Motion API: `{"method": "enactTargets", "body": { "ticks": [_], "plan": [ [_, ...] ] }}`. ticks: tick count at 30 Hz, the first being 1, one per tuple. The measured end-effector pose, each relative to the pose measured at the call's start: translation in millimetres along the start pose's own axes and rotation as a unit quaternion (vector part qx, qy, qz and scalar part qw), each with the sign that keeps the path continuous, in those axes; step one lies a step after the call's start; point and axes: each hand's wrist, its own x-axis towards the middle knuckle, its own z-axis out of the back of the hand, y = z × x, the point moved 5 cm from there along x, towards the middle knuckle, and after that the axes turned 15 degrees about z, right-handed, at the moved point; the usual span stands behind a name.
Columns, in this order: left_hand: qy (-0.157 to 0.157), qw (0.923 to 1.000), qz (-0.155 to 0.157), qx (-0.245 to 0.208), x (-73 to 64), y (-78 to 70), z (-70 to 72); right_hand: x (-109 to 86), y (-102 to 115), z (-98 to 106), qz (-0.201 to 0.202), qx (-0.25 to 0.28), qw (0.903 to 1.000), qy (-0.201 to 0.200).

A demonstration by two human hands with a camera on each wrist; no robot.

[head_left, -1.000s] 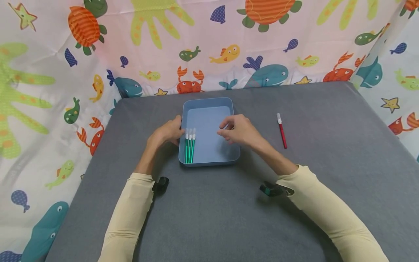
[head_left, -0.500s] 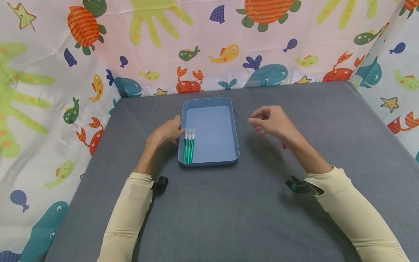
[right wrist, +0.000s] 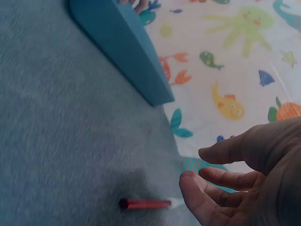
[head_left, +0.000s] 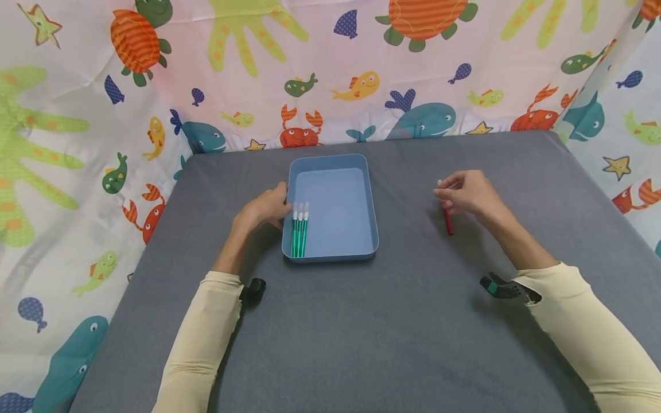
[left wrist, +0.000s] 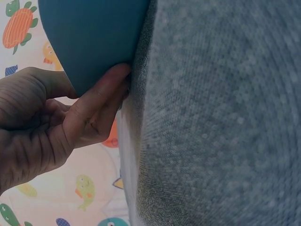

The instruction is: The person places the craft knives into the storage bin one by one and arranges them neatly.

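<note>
My left hand grips the left wall of a shallow blue tray. In the left wrist view the thumb lies at the rim and the fingers press on the outer side. Three slim green pens with clear caps lie side by side along the tray's left side. My right hand hovers over a red pen, overlapping its upper part in the head view. Its thumb and fingers are bent with a gap between them and nothing held, as the right wrist view shows; the red barrel lies below the fingertips.
A grey cloth covers the table. A curtain printed with sea animals hangs along the back and both sides. Dark wrist cameras are strapped beneath both cream sleeves.
My right hand has moved from above the tray to the right, over the red pen. The left hand, the tray and the green pens stay where they were.
</note>
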Motion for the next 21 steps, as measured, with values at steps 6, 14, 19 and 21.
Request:
{"method": "enactTargets", "body": {
  "ticks": [6,14,19,21],
  "plan": [
    [-0.001,1.0,-0.006,0.003,1.2,0.8,-0.9,1.6,-14.2,4.0,-0.011,-0.007,0.9999,-0.008],
    [0.0,1.0,-0.009,0.001,-0.4,2.8,-1.0,3.1,-33.2,1.8,-0.044,-0.004,0.999,-0.003],
    [0.002,0.9999,-0.012,0.009,0.0,2.8,-0.5,1.9,-36.0,-0.3,-0.035,-0.011,0.9993,-0.004],
    [0.002,0.9998,-0.014,0.013,0.1,2.5,0.1,2.0,-35.3,-1.3,-0.035,-0.012,0.9993,-0.007]
  ]
}}
